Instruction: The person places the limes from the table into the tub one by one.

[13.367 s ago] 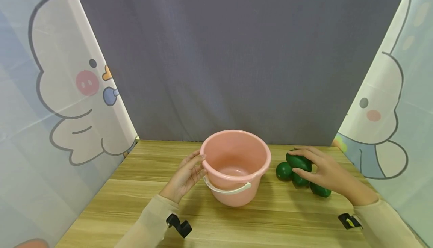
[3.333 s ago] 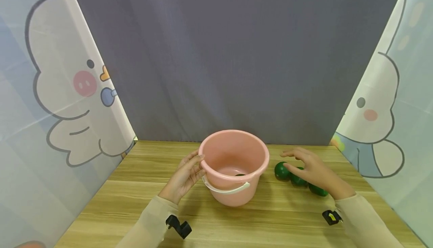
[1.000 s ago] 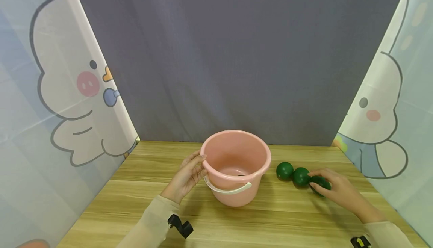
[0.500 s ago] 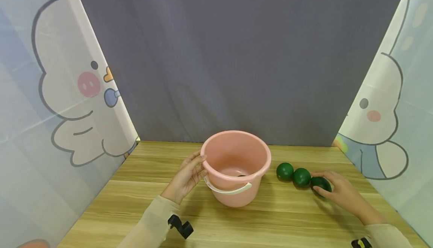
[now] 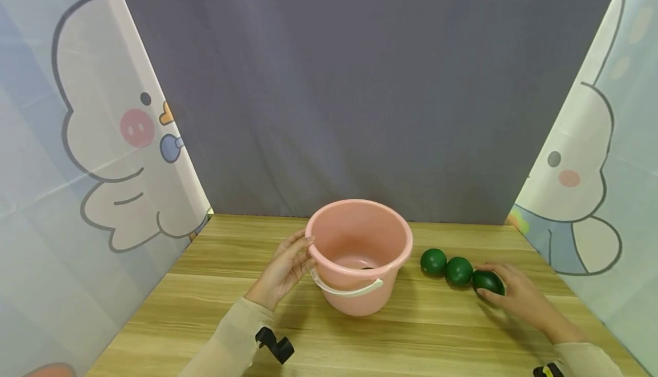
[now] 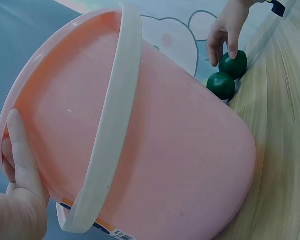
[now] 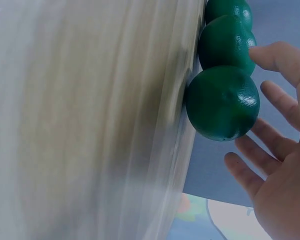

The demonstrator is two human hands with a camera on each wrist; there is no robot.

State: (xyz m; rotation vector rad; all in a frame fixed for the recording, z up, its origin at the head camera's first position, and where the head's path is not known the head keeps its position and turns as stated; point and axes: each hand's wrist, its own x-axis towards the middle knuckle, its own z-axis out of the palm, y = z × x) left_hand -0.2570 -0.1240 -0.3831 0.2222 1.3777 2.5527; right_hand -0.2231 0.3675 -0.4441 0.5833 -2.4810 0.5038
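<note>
A pink bucket stands upright, its white handle hanging down the near side. My left hand holds its rim at the left, the thumb on one side and the fingers on the other. Low inside, a dark sliver shows; most of it is hidden by the bucket wall. To the right, a row of glossy dark green avocados lies on the table: a left one, a middle one and a right one. My right hand is beside the right one, fingers loosely spread.
The wood-grain table runs back to a grey cloth. Cartoon-printed curtains hang on both sides. A black wrist mount sits on the left sleeve.
Earlier, another avocado lay on top of the row; later a green thing shows inside the bucket. My right hand has moved to the right avocado, and its fingers have spread slightly. My left hand stays.
</note>
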